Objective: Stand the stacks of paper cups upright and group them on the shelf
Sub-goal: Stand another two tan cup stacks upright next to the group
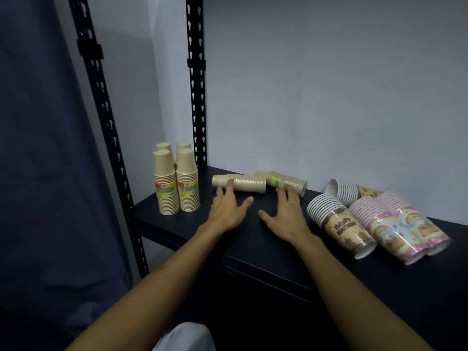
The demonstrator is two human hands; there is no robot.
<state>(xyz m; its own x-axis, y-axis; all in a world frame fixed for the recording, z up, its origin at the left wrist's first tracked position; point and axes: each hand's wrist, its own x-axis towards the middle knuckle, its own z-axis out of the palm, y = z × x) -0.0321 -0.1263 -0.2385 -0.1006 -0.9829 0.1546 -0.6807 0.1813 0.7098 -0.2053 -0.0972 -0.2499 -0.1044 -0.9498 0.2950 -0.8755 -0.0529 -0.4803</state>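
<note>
Two kraft stacks lie on their sides mid-shelf: the near stack (pixel 239 183) points left, and the far stack (pixel 283 182), with a green label, sits just behind it and to the right, close to the wall (pixel 329 84). Four kraft stacks already stand upright in a tight group (pixel 176 181) at the left end, beside the black post (pixel 196 79). On the right, a brown birthday stack (pixel 340 220), a white-rimmed stack (pixel 347 191) behind it and pink rainbow stacks (pixel 402 225) all lie flat.

Both hands are out, fingers spread and holding nothing. The left hand (pixel 229 207) has fingertips touching the near stack; the right hand (pixel 285 210) reaches to the far stack, contact hard to call.

These look light and shrink-wrapped, so each should move as one stiff tube, though the film is probably slick and the thin paper would crush under a hard squeeze. Best bet: wrap around the middle of the tube, tip it onto its wide rim end, and steady it, since a tall narrow stack may topple.

Room looks good: bare dark shelf (pixel 266 249) lies open between the hands and the front edge, and a clear gap waits right of the standing group. The front edge is near the birthday and rainbow stacks, so rolling is a risk there.
</note>
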